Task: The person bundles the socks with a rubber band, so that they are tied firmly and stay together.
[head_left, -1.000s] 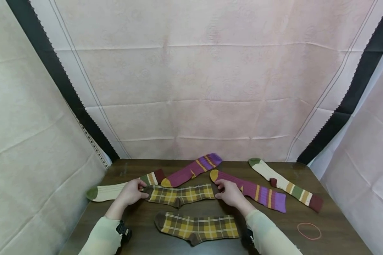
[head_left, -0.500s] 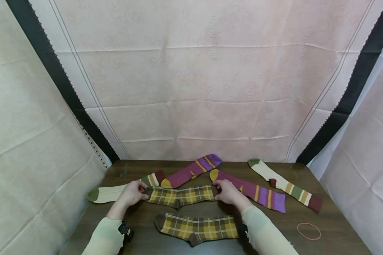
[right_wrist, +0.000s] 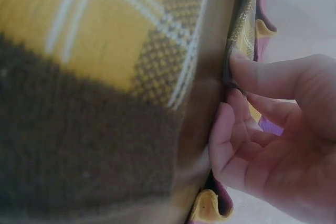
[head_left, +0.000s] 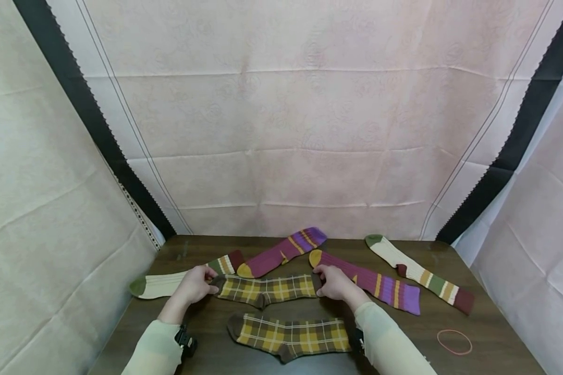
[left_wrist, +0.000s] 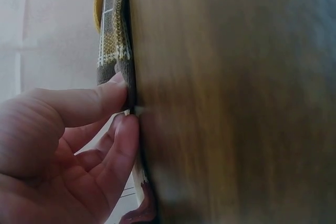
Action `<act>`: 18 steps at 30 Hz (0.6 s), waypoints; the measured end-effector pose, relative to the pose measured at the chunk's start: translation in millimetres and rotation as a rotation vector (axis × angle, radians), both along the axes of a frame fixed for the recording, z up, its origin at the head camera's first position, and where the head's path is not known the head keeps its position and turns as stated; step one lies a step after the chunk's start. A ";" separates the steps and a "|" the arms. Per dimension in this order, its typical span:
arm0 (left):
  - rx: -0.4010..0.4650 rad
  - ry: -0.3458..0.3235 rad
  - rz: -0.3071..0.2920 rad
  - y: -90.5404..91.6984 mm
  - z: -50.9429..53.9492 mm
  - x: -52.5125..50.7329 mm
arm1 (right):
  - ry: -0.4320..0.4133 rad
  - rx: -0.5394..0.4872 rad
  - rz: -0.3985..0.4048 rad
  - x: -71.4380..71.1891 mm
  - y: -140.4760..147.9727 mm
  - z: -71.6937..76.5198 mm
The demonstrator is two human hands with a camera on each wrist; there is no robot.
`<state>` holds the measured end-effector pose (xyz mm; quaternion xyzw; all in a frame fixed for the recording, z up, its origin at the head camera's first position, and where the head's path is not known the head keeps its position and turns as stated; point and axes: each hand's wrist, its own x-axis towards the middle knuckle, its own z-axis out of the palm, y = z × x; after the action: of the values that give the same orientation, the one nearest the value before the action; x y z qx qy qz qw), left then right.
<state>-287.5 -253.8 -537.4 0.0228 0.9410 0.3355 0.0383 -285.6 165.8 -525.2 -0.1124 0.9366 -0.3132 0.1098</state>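
A yellow-and-brown plaid sock lies stretched sideways between both hands. My left hand pinches its dark toe end between thumb and fingers, as the left wrist view shows at the toe. At the opposite end, my right hand pinches the dark cuff with thumb and fingertips. Nearer the front lies a matching plaid sock, flat and untouched, its dark cuff large in the right wrist view. Behind the left hand a cream sock with green toe is partly covered.
Two maroon-and-purple socks lie behind the plaid one. Another cream striped sock lies at the back right. A pink rubber band rests on the brown table at right. Pale cloth walls enclose the table.
Both hands keep their hold on the plaid sock's two ends and have barely moved. The right forearm has shifted slightly left; the other socks lie as before.
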 end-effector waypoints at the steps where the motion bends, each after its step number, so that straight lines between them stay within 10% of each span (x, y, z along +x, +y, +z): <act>1: -0.002 0.001 -0.003 -0.2 0.2 0.0 | -0.007 -0.011 -0.005 0.7 -0.1 0.4; 18: -0.027 0.019 -0.024 -0.5 -1.2 -1.3 | -0.058 -0.078 -0.053 3.1 3.6 -3.7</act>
<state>-288.8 -254.3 -538.6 0.0367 0.9454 0.3222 0.0336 -282.5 169.4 -529.0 -0.0827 0.9227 -0.3555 0.1239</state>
